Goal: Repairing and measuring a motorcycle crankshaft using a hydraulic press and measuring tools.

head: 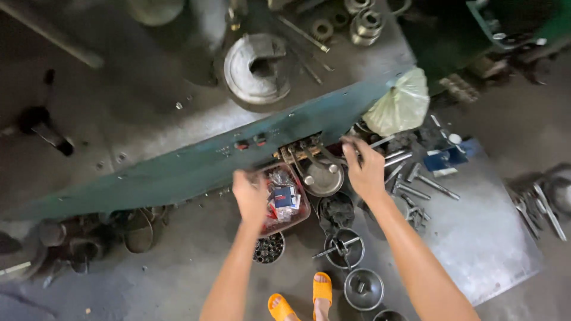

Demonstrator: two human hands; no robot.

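below the green machine edge, a red tray of small packets sits on the floor, the left hand over its left rim, fingers curled loosely. just right, the right hand reaches among metal tools, fingers pinching a thin rod beside a round metal dish.

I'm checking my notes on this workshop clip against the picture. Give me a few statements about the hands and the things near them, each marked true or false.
1. The left hand is at the red tray of small packets. True.
2. The right hand rests on the pale green plastic bag. False: the bag lies apart, up and to the right; the hand is at the clutter by the green machine edge.
3. The person wears orange sandals. True.
4. Both hands grip one long wrench together. False: the hands are apart, each at its own spot.
5. A round metal disc lies on the grey surface above the green edge. True.
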